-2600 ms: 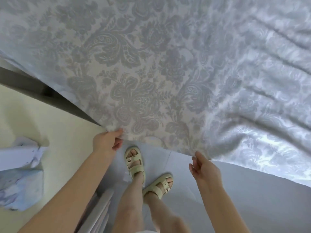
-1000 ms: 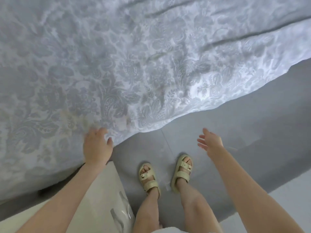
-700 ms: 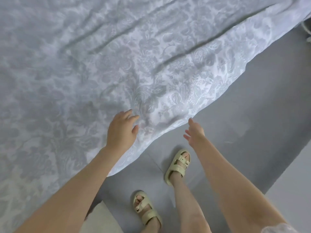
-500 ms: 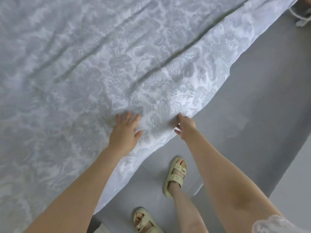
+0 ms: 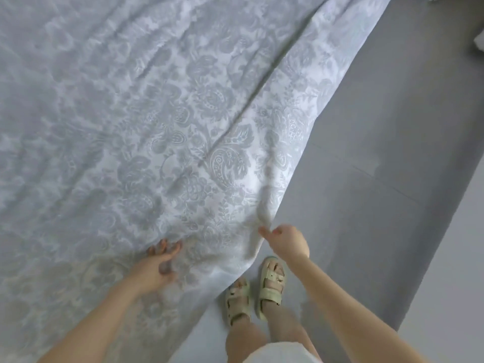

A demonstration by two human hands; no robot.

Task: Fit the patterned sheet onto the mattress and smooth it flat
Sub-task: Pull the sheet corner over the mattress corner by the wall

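Note:
The patterned sheet (image 5: 162,132), pale blue-grey with a floral damask print, covers the whole mattress, which is hidden under it. Long creases run diagonally across it. Its free edge hangs down along the right side toward the floor. My right hand (image 5: 286,243) pinches that hanging edge and pulls a small ridge of cloth. My left hand (image 5: 157,265) rests on top of the sheet near the edge, blurred, fingers spread and curled into the fabric.
A grey floor (image 5: 379,153) runs along the right side of the bed. My feet in pale sandals (image 5: 255,289) stand on it right beside the hanging sheet edge. A white object (image 5: 479,40) peeks in at the top right corner.
I have stepped along the bed's side. My right hand went from open in the air to pinching the sheet's edge. My left hand slid back toward the edge on top of the sheet.

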